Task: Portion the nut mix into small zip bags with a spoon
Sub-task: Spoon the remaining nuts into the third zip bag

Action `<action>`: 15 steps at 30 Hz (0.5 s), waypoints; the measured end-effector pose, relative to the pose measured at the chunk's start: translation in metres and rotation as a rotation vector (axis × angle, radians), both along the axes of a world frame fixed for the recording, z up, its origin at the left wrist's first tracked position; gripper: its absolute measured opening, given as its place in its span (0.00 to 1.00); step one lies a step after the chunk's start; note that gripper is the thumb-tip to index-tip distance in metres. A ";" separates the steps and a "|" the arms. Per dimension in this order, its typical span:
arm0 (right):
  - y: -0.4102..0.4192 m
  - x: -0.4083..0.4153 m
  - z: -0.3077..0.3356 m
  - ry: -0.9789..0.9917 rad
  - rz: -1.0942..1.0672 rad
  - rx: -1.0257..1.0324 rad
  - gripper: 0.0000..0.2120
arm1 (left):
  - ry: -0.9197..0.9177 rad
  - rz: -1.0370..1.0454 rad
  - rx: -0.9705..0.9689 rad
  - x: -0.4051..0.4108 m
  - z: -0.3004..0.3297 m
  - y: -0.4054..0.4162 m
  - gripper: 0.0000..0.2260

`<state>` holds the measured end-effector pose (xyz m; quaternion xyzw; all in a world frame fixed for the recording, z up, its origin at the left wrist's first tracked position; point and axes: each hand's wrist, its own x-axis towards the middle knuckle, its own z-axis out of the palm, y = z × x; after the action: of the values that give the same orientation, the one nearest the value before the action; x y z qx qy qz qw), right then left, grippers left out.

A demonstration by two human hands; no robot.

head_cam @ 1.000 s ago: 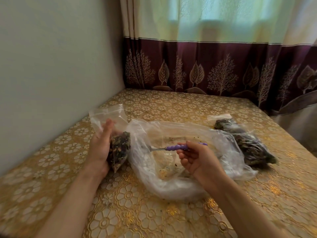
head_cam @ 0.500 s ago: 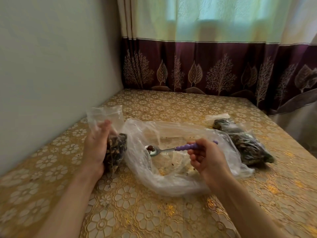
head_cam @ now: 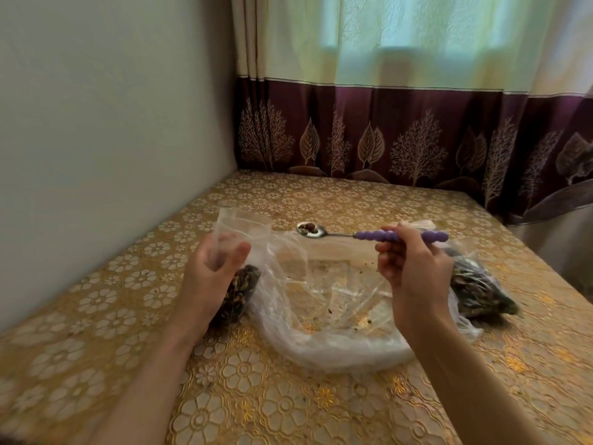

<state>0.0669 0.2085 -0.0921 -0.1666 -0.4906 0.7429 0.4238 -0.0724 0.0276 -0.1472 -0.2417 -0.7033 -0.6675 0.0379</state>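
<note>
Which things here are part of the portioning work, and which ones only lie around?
In use:
- spoon carrying nuts, held by right hand
- small bag, held by left hand
- big bag, nearly emptied

Lying about:
- filled bags at the right
- curtain

Person, head-camera view: two forearms and two hands visible, entering from the lower edge of the frame. Left hand (head_cam: pixel 211 277) and right hand (head_cam: pixel 414 277) both bare; no gloves, rings, watch or bracelet visible. Both forearms bare as far as the frame shows; no sleeve or cuff in view. Fingers (head_cam: pixel 390 252) slender, nails short and unpainted where visible.
</note>
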 end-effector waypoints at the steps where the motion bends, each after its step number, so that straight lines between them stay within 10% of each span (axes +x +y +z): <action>1: -0.002 -0.002 0.004 0.025 0.001 0.007 0.13 | -0.001 -0.014 0.010 -0.001 -0.001 0.000 0.28; 15: -0.043 -0.029 0.010 0.081 0.287 0.535 0.06 | 0.016 -0.028 0.090 0.001 0.000 0.004 0.20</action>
<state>0.0383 0.1657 -0.0825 0.0519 -0.6700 0.6456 0.3627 -0.0710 0.0316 -0.1468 -0.2551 -0.6687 -0.6970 0.0449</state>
